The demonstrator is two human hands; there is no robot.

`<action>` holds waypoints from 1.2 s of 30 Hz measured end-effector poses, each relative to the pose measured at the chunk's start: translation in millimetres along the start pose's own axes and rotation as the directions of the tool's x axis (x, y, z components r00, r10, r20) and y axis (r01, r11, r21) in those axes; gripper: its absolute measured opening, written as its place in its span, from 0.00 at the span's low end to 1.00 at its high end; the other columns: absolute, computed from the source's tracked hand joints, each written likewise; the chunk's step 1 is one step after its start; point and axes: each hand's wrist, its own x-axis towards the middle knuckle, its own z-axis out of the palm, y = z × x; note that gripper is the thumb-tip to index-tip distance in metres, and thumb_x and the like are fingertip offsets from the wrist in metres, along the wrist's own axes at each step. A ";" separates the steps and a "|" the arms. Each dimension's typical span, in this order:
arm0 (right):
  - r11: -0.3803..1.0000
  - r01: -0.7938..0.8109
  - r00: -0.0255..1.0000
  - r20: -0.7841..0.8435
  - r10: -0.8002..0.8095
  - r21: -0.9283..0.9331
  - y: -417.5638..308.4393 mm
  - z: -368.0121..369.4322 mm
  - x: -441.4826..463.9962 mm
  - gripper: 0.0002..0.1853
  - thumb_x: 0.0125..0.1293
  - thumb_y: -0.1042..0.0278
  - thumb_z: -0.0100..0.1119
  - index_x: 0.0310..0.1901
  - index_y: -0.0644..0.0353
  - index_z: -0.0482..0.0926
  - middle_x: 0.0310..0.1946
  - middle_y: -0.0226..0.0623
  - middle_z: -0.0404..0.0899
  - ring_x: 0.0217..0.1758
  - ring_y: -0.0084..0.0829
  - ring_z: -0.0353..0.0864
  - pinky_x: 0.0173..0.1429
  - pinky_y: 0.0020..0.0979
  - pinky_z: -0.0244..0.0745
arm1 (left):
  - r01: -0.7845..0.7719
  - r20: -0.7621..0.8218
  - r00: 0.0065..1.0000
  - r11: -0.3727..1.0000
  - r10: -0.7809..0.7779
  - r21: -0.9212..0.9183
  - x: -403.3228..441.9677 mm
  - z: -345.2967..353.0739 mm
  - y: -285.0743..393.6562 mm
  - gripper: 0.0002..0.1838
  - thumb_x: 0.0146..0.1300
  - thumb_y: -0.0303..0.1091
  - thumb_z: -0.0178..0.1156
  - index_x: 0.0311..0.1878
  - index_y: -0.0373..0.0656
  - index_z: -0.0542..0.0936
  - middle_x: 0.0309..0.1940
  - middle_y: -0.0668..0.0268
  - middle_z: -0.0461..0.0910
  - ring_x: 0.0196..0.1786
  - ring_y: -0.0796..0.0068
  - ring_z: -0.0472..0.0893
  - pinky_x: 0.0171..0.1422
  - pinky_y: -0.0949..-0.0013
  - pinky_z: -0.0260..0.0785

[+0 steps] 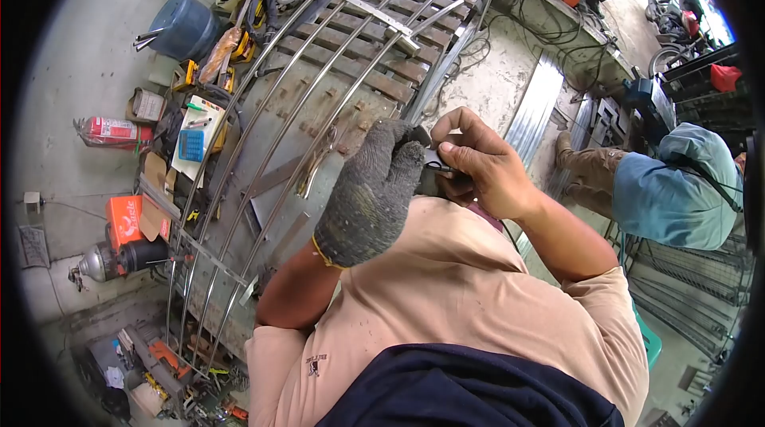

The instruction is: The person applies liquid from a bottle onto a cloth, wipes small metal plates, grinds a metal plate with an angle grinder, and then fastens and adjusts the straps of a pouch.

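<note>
My left hand (368, 192) wears a grey knit glove and is held up in front of my chest, its fingers curled closed. Close beside it, my bare right hand (490, 164) pinches with thumb and bent fingers. Between the two hands is a small dark and silvery piece (433, 161), mostly covered by the fingers; its kind cannot be made out. Beyond my gloved hand, long curved metal rods (299, 96) lie across the work table (279, 100). A flat crossbar (362, 6) spans the rods near their far end.
At the left are a blue bucket (185, 25), a fire extinguisher (115, 132), a calculator (191, 145) and an orange box (126, 220). To the right, a person in a blue shirt (677, 188) bends over. Metal channels (534, 108) and cables (550, 25) lie on the floor.
</note>
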 end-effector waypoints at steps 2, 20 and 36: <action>0.999 0.047 0.999 -0.007 -0.047 -0.023 1.8 0.6 0.7 0.09 0.90 0.66 0.58 0.63 0.51 0.71 0.33 0.23 0.70 0.24 0.17 0.64 0.28 0.23 0.55 | -0.225 -0.029 0.963 0.862 0.267 0.454 -1.0 -0.8 3.2 0.10 0.86 0.30 0.61 0.62 0.36 0.82 0.47 0.58 0.87 0.43 0.70 0.88 0.43 0.66 0.83; 0.992 -0.048 0.987 0.161 0.029 0.119 -8.2 -10.4 -2.7 0.14 0.90 0.61 0.60 0.65 0.60 0.80 0.33 0.27 0.76 0.27 0.16 0.65 0.30 0.22 0.57 | -0.540 -0.265 0.669 0.700 0.694 0.467 0.8 -14.8 22.3 0.08 0.76 0.24 0.72 0.54 0.33 0.89 0.58 0.56 0.87 0.59 0.67 0.87 0.62 0.63 0.82; 0.998 0.015 0.969 0.247 -0.029 0.060 0.8 0.8 -4.7 0.19 0.91 0.50 0.58 0.56 0.61 0.82 0.25 0.25 0.71 0.24 0.17 0.62 0.29 0.25 0.55 | -0.493 -0.018 0.852 0.814 0.522 0.307 54.1 -2.0 25.6 0.11 0.76 0.30 0.74 0.57 0.36 0.90 0.46 0.58 0.94 0.45 0.71 0.91 0.50 0.64 0.84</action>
